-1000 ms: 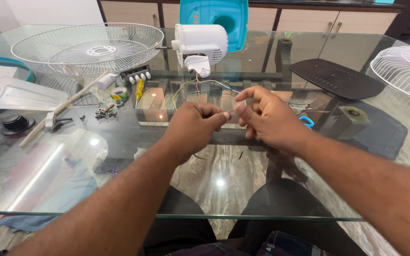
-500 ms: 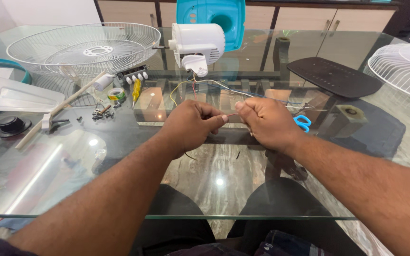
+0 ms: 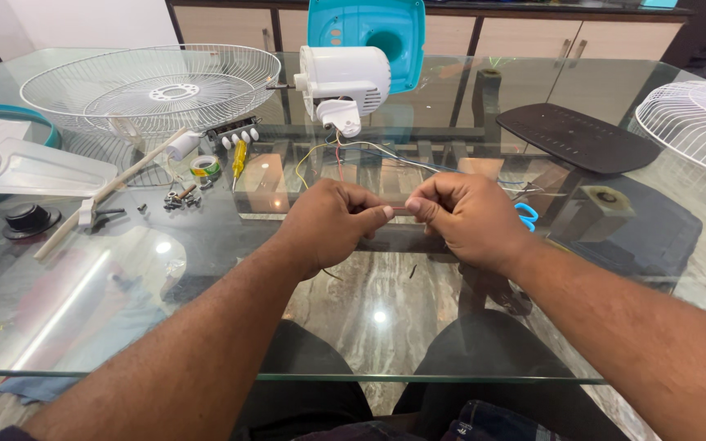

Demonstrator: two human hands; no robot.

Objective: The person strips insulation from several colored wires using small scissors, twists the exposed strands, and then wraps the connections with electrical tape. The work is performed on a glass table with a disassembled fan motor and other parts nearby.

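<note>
Glass table [image 3: 83, 318], both hands fisted over it mid-frame. Left hand [image 3: 332, 220] and right hand [image 3: 463, 219] each pinch an end of a thin wire [image 3: 399, 210], thumbs nearly touching. Coloured wires [image 3: 353, 151] run back to the white fan motor [image 3: 343, 80]. 2 fan grilles [image 3: 153, 86] flank it.

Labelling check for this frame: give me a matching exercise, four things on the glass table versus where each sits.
Things:
1. Motor
2. Black knob
3. Tape roll
4. Black plate

Places:
A. far left, near the table's edge
B. right of the hands, further back
C. top centre, in front of the teal housing
D. left of the yellow screwdriver

Pairs: 1-C, 2-A, 3-D, 4-B
</note>
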